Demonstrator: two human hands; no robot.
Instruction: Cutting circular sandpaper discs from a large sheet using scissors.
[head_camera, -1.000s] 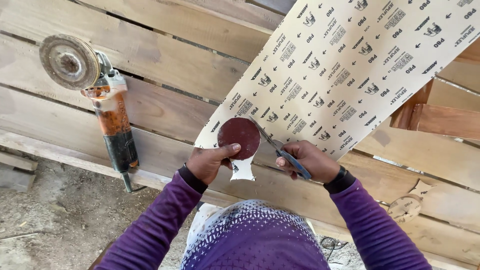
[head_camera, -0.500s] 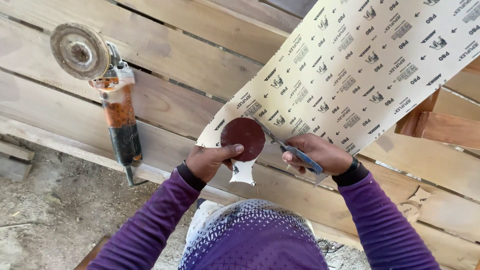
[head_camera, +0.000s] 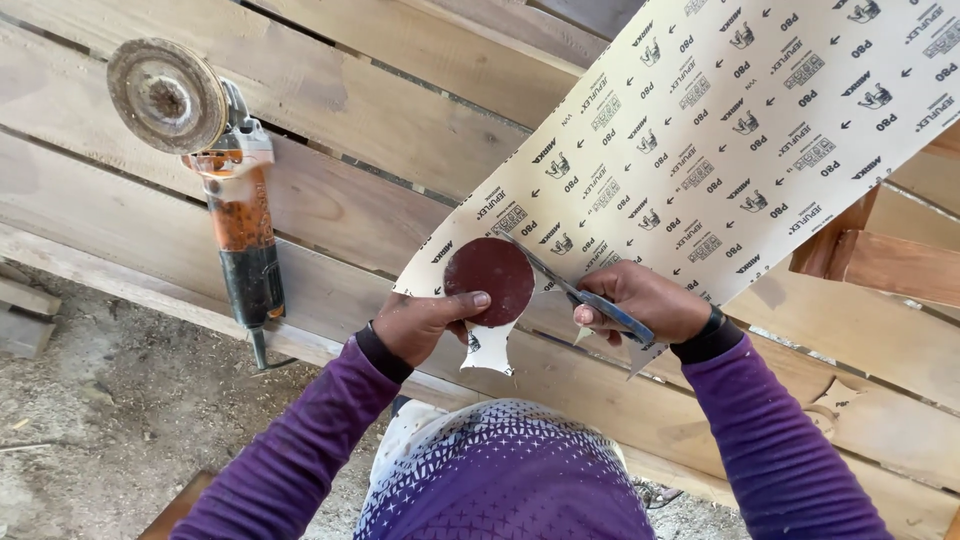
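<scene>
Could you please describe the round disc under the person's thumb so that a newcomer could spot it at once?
Find the long sandpaper sheet lying printed side up across the wooden planks. At its lower left corner, the left hand pins a sanding disc on it, beside the scissors in the right hand. It is the only dark red, unprinted circle there.

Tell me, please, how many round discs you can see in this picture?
2: a dark red disc pinned on the sandpaper sheet by the left hand, and a worn disc on the grinder lying on the planks. Others could be hidden.
</scene>
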